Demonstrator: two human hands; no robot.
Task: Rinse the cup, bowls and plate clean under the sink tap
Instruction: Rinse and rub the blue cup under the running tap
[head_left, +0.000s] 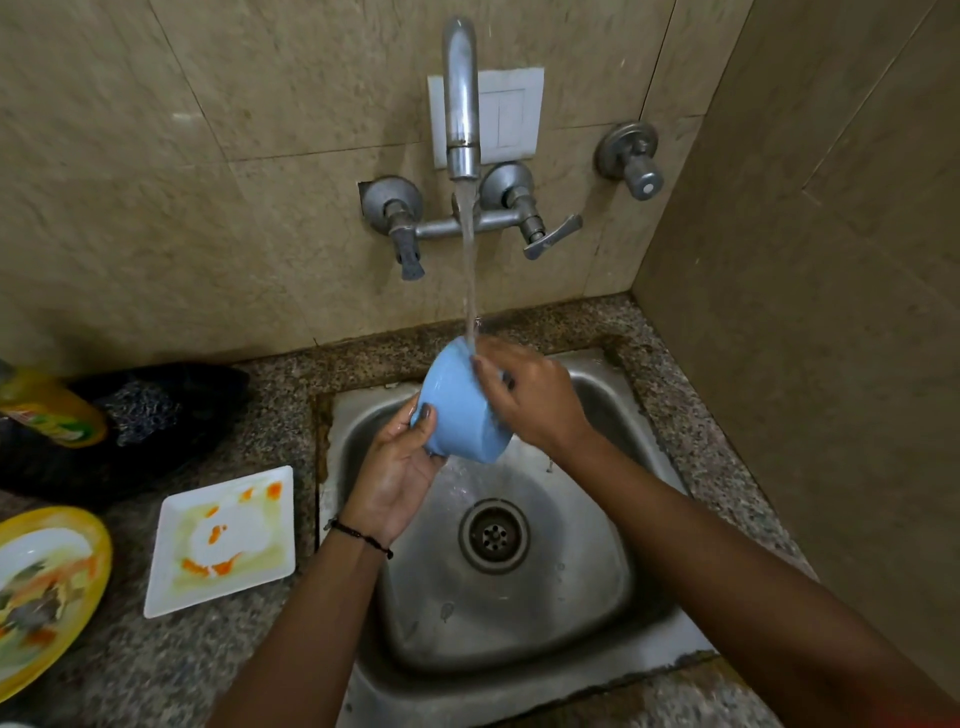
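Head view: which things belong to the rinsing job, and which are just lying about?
Job: blue bowl held in left hand and right hand, tap, sink, square plate, yellow-rimmed bowl.
Lying about: yellow bottle, black bag, spare wall valve.

A home kitchen: steel sink (597, 613) beneath the hands, wall tap (461, 104) above them, soiled plate (223, 540) on granite counter (156, 670) to their left.

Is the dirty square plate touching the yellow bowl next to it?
Apart. The head view shows a strip of speckled counter between the square plate and the yellow bowl.
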